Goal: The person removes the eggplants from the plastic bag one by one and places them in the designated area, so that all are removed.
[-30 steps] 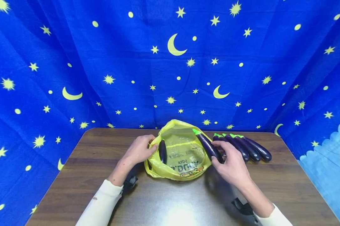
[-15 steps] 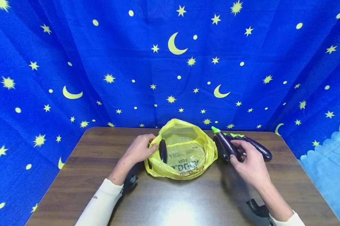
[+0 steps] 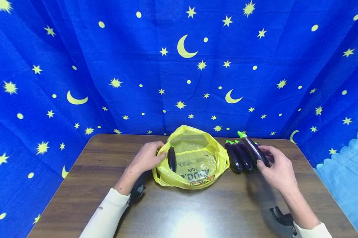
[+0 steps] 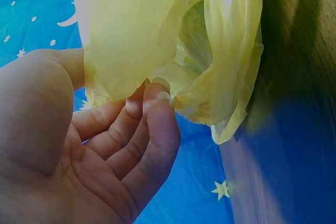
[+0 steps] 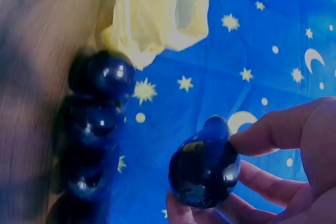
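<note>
My left hand pinches the left rim of a yellow plastic bag, whose mouth is spread wide. In the left wrist view the thumb lies behind the thin plastic, with the fingers curled against its edge. Inside the bag, by its left wall, one dark purple eggplant is visible. Right of the bag, my right hand grips another eggplant by its thick end, green stem pointing away. It is held above a row of eggplants on the table, partly hiding those at the right.
The brown wooden table has its far edge against a blue curtain with yellow stars and moons. A light blue cloth hangs at the right. The row's left eggplant lies close to the bag.
My right hand has carried its eggplant rightward, from the bag's right rim to above the row. The bag's right side has spread outward slightly. My left hand has stayed at the rim.
</note>
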A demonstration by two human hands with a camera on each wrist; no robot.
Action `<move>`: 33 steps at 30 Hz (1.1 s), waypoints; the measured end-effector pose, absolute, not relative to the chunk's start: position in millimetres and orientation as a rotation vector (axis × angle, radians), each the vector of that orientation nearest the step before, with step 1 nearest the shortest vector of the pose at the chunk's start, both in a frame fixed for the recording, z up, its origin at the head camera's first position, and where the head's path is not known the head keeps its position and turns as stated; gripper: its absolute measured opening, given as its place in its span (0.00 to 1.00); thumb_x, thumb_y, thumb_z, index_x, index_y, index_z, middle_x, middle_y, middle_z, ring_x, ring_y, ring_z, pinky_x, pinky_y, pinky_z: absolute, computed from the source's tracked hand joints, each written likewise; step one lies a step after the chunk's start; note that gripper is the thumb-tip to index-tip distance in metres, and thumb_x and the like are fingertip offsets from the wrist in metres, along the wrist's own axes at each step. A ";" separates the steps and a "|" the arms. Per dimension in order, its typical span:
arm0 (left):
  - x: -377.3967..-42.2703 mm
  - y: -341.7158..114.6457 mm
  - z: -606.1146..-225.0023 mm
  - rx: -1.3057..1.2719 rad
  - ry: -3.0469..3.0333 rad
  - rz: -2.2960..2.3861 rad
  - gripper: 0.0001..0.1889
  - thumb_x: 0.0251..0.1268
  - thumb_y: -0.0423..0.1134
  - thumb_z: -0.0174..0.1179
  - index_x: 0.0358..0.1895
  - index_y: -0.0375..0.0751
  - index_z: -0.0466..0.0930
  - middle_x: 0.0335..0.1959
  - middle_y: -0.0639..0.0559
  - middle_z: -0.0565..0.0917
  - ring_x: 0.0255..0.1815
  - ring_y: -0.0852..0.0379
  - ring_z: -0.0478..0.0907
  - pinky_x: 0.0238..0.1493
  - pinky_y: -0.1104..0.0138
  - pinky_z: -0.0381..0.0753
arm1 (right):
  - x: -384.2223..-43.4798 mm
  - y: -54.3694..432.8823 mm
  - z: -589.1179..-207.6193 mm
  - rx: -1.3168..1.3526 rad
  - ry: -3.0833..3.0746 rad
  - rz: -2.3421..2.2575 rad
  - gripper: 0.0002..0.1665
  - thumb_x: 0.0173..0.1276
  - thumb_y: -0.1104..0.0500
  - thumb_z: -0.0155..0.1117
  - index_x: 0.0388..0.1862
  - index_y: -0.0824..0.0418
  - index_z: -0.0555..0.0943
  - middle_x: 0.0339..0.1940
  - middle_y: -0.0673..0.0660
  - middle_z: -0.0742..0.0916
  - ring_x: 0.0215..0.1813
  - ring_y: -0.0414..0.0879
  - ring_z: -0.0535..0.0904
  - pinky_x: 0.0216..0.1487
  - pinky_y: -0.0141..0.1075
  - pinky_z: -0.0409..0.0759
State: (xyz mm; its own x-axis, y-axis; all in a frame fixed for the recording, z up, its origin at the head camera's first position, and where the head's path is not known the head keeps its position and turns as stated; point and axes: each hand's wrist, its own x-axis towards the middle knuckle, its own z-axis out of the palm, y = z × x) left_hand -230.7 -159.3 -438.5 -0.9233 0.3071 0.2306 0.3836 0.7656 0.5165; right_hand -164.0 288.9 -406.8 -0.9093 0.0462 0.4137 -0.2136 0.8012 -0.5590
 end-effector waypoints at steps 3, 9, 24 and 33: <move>-231.3 -159.8 -438.9 -0.555 -2.829 -0.866 0.07 0.68 0.38 0.68 0.44 0.41 0.86 0.33 0.53 0.84 0.32 0.56 0.77 0.35 0.61 0.77 | -166.0 295.6 -405.6 0.091 -2.583 0.841 0.26 0.62 0.68 0.70 0.62 0.64 0.83 0.51 0.70 0.88 0.51 0.62 0.84 0.41 0.24 0.70; -231.1 -159.7 -437.4 -0.544 -2.830 -0.881 0.07 0.68 0.38 0.68 0.43 0.40 0.86 0.33 0.53 0.84 0.31 0.56 0.77 0.34 0.61 0.77 | -170.3 307.2 -403.7 0.040 -2.573 0.812 0.26 0.63 0.69 0.69 0.62 0.65 0.83 0.53 0.72 0.87 0.53 0.67 0.84 0.45 0.38 0.71; -231.2 -161.0 -438.7 -0.546 -2.822 -0.876 0.07 0.67 0.38 0.67 0.44 0.40 0.86 0.33 0.53 0.84 0.32 0.56 0.77 0.35 0.60 0.77 | -189.9 349.4 -423.7 0.056 -2.520 0.850 0.24 0.69 0.69 0.66 0.64 0.66 0.83 0.54 0.73 0.87 0.45 0.45 0.83 0.41 0.15 0.68; -231.4 -161.1 -438.4 -0.549 -2.818 -0.866 0.07 0.67 0.38 0.66 0.44 0.41 0.86 0.32 0.54 0.83 0.32 0.57 0.77 0.35 0.60 0.77 | -199.4 375.2 -439.3 0.039 -2.494 0.810 0.25 0.70 0.69 0.62 0.66 0.65 0.82 0.58 0.74 0.85 0.49 0.42 0.82 0.46 0.24 0.67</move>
